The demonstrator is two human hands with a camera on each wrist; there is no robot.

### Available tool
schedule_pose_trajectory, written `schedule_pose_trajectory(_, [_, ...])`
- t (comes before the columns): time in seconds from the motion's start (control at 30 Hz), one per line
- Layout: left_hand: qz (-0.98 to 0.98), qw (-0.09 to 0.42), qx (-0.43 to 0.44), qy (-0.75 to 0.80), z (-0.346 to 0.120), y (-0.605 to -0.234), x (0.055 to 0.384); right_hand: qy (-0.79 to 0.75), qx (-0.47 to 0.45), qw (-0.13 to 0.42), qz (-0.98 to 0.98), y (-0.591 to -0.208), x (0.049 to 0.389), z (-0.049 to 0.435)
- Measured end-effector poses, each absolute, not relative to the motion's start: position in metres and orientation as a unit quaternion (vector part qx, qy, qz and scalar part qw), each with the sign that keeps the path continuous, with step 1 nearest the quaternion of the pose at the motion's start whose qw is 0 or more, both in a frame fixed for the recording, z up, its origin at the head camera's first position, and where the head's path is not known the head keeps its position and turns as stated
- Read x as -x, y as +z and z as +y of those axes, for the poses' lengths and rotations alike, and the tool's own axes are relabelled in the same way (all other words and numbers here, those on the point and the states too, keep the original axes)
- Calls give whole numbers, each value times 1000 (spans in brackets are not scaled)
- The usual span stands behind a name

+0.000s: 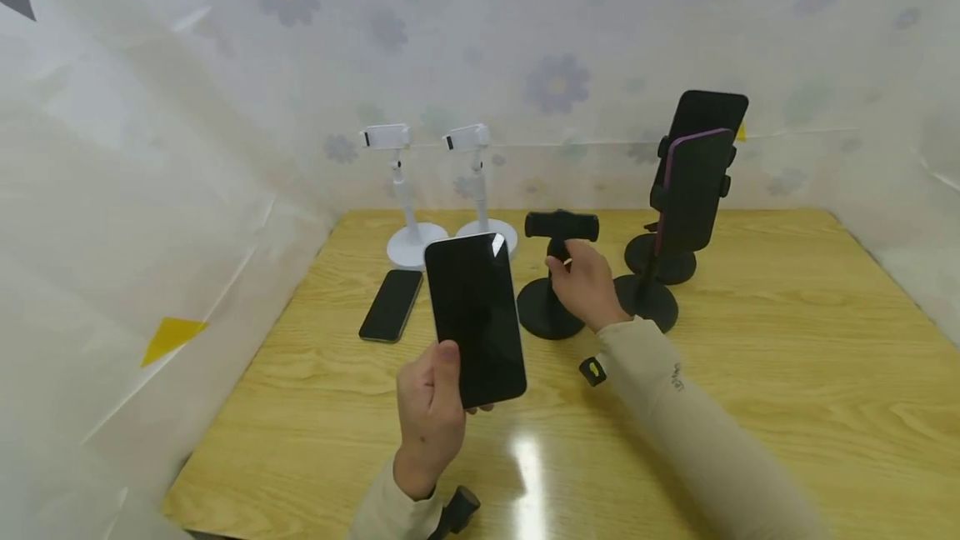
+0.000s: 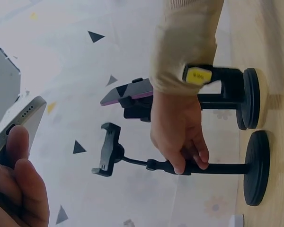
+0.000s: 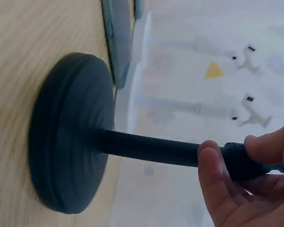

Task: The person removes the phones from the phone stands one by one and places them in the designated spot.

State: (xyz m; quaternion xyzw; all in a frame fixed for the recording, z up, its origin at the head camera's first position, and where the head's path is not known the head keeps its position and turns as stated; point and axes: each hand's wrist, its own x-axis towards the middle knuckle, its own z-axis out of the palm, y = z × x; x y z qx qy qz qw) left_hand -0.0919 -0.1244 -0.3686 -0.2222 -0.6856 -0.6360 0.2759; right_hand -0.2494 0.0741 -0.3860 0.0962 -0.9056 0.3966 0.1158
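Two mounted phones (image 1: 697, 190) sit in black stands (image 1: 660, 311), my left hand (image 1: 431, 411) grips another phone (image 1: 480, 315) above the bench (image 1: 787, 340), my right hand (image 1: 588, 286) pinches an empty stand (image 1: 549, 315), and two white stands (image 1: 416, 247) and one flat phone (image 1: 391, 305) are unpaired.

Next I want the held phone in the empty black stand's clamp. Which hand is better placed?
Left, likely: the left hand grips the phone, while the right hand holds the black stand by its post and could steady it.

From the head view, I could approach the central black stand (image 1: 547, 311) from six o'clock; the raised phone (image 1: 480, 319) blocks eight, white stands (image 1: 416, 247) ten, phone-laden stands (image 1: 645, 307) three, a sleeve (image 1: 697, 423) four.
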Motion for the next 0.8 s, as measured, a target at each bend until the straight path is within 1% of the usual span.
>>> schedule_pose_trajectory(0.1, [-681,274,218,-643,-124,-370,92,377,-101,147,-909,-388,265,70])
schedule_pose_trajectory(0.17, [-679,270,215,-648,-124,-371,91,367,-100,151,-912,-388,275,70])
schedule_pose_trajectory(0.27, [-678,264,208,-654,-123,-374,89,356,-91,139,-919,-390,289,71])
schedule_pose_trajectory(0.43, [-676,270,198,-656,-124,-377,87,342,-83,105,-930,-392,308,70])
schedule_pose_trajectory(0.63, [-679,262,166,-665,-126,-379,85,309,-85,73,-944,-390,331,61])
schedule_pose_trajectory(0.8, [-686,243,138,-672,-128,-383,79,291,-90,84,-949,-396,344,55])
